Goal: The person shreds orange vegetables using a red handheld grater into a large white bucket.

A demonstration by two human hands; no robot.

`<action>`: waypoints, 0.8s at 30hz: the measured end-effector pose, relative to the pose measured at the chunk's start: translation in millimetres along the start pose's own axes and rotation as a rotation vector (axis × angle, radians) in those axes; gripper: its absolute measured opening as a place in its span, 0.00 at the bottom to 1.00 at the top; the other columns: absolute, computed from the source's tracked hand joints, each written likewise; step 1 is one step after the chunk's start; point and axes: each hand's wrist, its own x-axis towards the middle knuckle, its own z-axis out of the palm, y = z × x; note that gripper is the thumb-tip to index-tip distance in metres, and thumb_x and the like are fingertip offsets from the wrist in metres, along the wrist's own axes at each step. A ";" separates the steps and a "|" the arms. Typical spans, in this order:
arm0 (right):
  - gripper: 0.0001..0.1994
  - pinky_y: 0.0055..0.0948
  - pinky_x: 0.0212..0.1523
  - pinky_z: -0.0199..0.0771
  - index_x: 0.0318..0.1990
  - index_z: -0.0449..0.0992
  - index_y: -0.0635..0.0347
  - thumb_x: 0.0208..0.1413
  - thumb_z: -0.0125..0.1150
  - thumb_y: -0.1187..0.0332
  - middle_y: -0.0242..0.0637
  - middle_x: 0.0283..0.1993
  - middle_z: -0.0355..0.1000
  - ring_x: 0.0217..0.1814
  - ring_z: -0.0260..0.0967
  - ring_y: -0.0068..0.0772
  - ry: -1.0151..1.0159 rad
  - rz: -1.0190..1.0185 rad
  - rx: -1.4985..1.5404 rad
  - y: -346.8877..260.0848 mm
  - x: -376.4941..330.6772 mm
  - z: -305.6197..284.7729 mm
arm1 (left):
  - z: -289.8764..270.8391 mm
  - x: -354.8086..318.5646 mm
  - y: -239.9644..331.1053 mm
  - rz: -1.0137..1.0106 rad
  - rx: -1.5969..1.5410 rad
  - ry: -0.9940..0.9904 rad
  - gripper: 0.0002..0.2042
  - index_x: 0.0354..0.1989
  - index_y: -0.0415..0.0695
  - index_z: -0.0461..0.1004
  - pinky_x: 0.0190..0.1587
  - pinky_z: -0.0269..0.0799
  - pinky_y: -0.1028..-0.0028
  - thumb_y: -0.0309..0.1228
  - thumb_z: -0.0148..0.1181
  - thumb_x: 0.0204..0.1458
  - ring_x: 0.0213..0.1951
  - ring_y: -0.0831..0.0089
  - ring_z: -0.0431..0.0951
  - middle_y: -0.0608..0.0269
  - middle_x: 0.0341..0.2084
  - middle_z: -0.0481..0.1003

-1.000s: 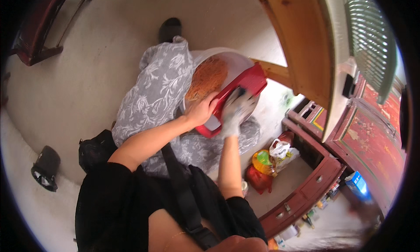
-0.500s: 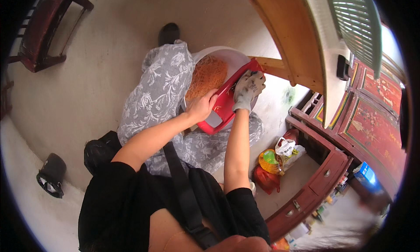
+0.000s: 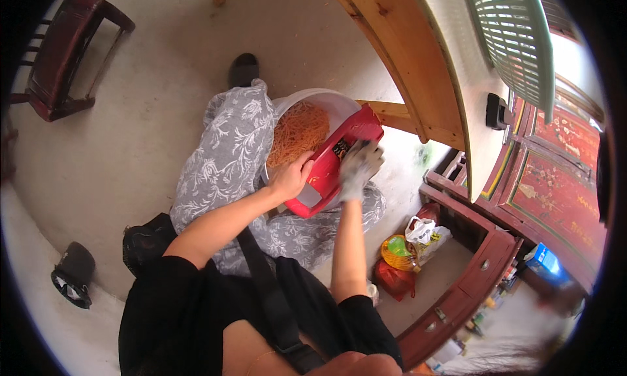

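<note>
A red plastic grater [image 3: 320,175] slants across a white bucket [image 3: 341,103] between my knees. My bare left hand [image 3: 291,179] is closed on the grater's left edge, thumb on top. Over its dark grating area lies my right hand [image 3: 360,167] in a grey glove, blurred by motion, its fingers curled down. Whatever it presses there is hidden under the glove. Orange shreds [image 3: 298,134], which look like grated carrot, are heaped inside the bucket beside the grater. A few shreds cling to the red surface.
A wooden table [image 3: 418,56] with a green slatted basket [image 3: 516,43] stands at the upper right. At the right is a dark red cabinet [image 3: 480,271] near bagged items [image 3: 398,278]. A dark red chair [image 3: 62,59] stands upper left, a black bin [image 3: 74,271] lower left.
My gloved right hand has moved down along the grater toward me. The grater, bucket and left hand appear slightly lower and farther left, as the whole view has shifted.
</note>
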 end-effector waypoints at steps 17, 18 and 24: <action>0.15 0.48 0.43 0.62 0.42 0.69 0.61 0.48 0.60 0.66 0.50 0.41 0.67 0.42 0.62 0.54 -0.123 -0.262 0.344 0.4 -83.9 -29.2 | -1.1 -2.3 -0.1 0.001 0.023 0.000 0.18 0.52 0.47 0.66 0.37 0.70 0.55 0.43 0.40 0.59 0.34 0.46 0.75 0.44 0.30 0.76; 0.16 0.48 0.44 0.61 0.43 0.69 0.62 0.48 0.60 0.66 0.50 0.41 0.67 0.42 0.62 0.54 -0.126 -0.183 0.410 2.3 -85.2 -30.3 | -0.4 -4.2 0.1 0.010 0.023 0.000 0.18 0.52 0.46 0.66 0.37 0.70 0.55 0.43 0.40 0.59 0.35 0.46 0.75 0.44 0.31 0.75; 0.39 0.45 0.59 0.55 0.63 0.54 0.60 0.44 0.65 0.58 0.55 0.57 0.59 0.58 0.56 0.57 -0.194 -0.144 0.362 20.0 -114.3 -51.5 | 0.7 4.2 -1.2 -0.057 -0.061 -0.185 0.21 0.49 0.37 0.67 0.45 0.68 0.65 0.43 0.47 0.58 0.42 0.57 0.75 0.46 0.38 0.75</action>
